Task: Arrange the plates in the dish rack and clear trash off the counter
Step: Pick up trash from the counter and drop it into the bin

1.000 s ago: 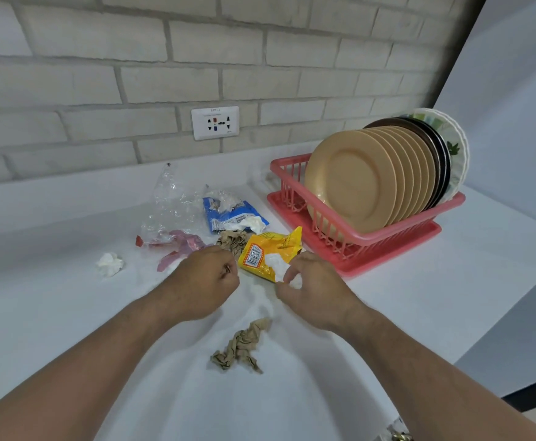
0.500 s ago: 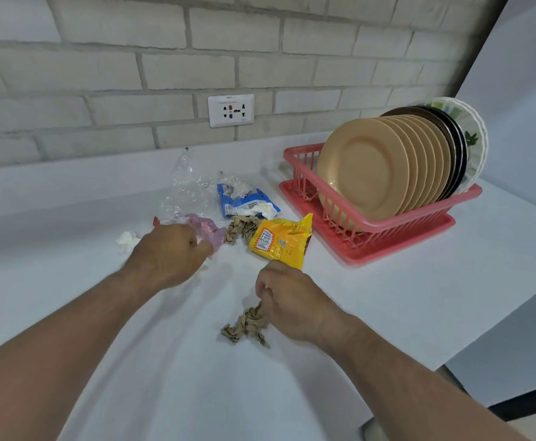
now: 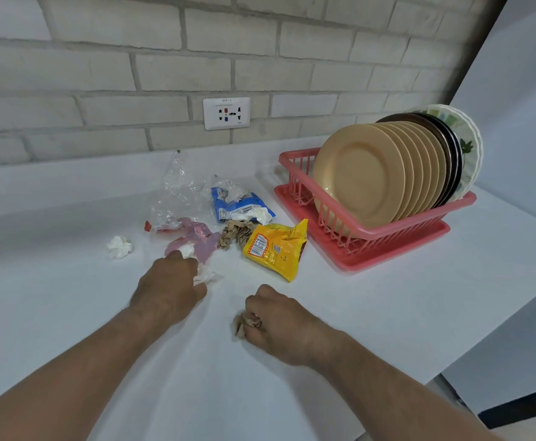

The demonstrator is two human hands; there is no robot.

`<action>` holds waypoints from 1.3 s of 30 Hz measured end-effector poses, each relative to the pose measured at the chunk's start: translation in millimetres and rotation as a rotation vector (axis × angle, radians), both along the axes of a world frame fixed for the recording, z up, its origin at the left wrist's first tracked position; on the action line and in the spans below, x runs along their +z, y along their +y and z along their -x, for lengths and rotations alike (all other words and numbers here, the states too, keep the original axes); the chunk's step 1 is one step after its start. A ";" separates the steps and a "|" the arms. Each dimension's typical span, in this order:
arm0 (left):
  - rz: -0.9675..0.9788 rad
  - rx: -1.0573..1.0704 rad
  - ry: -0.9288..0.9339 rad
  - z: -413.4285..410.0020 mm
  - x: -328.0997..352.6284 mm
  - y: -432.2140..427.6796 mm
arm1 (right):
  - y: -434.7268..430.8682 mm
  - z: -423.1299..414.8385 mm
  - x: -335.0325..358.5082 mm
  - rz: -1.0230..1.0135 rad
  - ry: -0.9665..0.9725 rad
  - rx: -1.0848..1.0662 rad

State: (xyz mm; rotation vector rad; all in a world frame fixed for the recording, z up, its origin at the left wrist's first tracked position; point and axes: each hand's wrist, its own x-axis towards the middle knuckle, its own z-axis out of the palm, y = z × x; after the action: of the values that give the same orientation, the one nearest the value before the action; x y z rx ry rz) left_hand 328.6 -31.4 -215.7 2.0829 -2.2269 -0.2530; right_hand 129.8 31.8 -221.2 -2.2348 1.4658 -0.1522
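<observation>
On the white counter [image 3: 387, 313] the right hand [image 3: 279, 319] is closed into a fist around a crumpled brown paper wad [image 3: 242, 324], which sticks out on the thumb side. The left hand [image 3: 171, 284] rests knuckles up on white crumpled tissue [image 3: 204, 275] at the edge of a pink plastic wrapper [image 3: 196, 240]; its fingers are curled, but I cannot tell if they really pinch the tissue. Behind lie a yellow snack packet [image 3: 274, 248], a second brown paper wad [image 3: 236, 232], a blue wrapper [image 3: 241, 208], a clear plastic bag [image 3: 177, 192] and a small white tissue ball [image 3: 119, 247]. The tan round plates [image 3: 360, 176] stand upright in the pink plastic dish rack [image 3: 387, 232], with dark plates [image 3: 451, 144] and a white leaf-patterned plate [image 3: 468, 144] behind them.
</observation>
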 end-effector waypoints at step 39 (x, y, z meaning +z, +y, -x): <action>0.264 -0.512 0.405 174.4 44.6 -14.7 | 15.4 141.1 45.1 0.218 -0.101 -0.663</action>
State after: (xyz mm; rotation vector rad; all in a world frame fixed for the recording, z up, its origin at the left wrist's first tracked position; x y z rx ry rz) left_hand 154.2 -46.1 -171.1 1.1821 -2.3298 -0.3503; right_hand -11.3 47.2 -176.0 -1.7679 2.1596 -0.6473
